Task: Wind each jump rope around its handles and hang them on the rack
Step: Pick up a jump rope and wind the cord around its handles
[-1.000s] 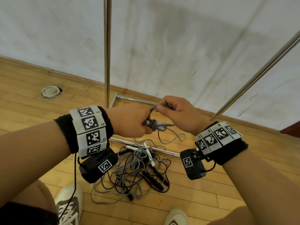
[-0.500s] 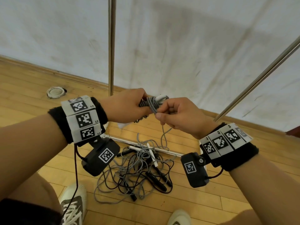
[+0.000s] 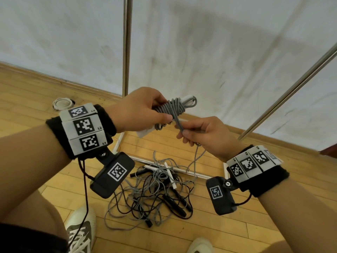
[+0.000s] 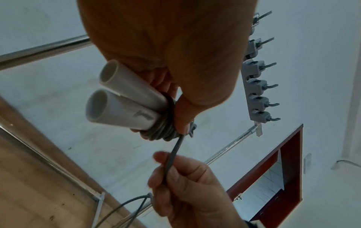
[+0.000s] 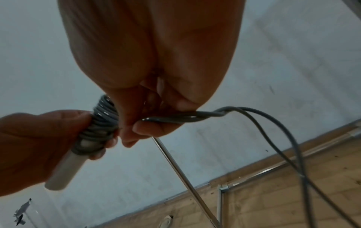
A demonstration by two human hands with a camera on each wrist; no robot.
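The left hand point(image 3: 138, 110) grips the white handles point(image 4: 125, 98), partly wound with grey rope point(image 3: 173, 106). The right hand point(image 3: 204, 136) pinches the loose rope. Further ropes point(image 3: 156, 194) lie tangled on the floor point(image 3: 27, 99).

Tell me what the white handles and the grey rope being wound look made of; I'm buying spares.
White handles: seemingly smooth matte plastic, with hollow tube ends showing in the left wrist view. Grey rope: looks like a plastic-coated cord, perhaps PVC, given its faint sheen and springy coils; its core isn't visible.
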